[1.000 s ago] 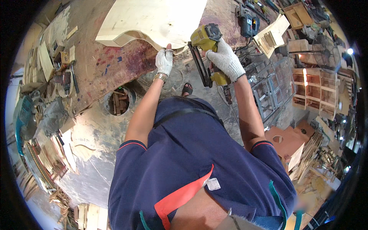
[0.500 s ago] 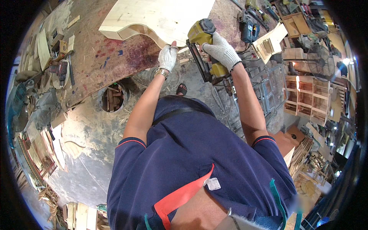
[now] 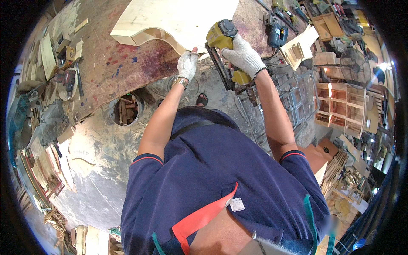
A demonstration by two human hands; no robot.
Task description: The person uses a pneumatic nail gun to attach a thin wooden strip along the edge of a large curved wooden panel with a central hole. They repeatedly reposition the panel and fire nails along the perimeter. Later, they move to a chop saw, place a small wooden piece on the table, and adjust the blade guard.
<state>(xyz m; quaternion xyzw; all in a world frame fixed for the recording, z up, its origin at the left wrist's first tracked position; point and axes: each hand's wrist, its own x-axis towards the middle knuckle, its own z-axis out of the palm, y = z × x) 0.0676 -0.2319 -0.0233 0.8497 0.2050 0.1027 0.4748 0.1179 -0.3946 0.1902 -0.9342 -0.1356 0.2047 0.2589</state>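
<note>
A pale wooden panel piece [image 3: 170, 19] with a wavy cut front edge lies on the workbench at the top. My left hand [image 3: 187, 66], in a white knit glove with a watch at the wrist, grips the near corner of that piece; its thumb is up at the edge and the other fingers are partly hidden. My gloved right hand [image 3: 245, 58] is closed round the handle of a yellow and black nail gun [image 3: 222, 35]. The gun's nose end is beside the panel's right edge; whether it touches the wood I cannot tell. An air hose fitting hangs at its handle's end.
The stained workbench [image 3: 95, 55] carries a drill [image 3: 67, 80], wood offcuts and, at the right, a jigsaw-like power tool [image 3: 276, 32]. Below stand a round bin of scraps [image 3: 125, 111] and a metal frame [image 3: 295, 95]. A fan [image 3: 355, 68] and wooden shelving [image 3: 342, 106] are farther right.
The nail gun and my right hand have shifted very slightly left. My left hand keeps its hold on the panel's corner, a touch lower and to the right.
</note>
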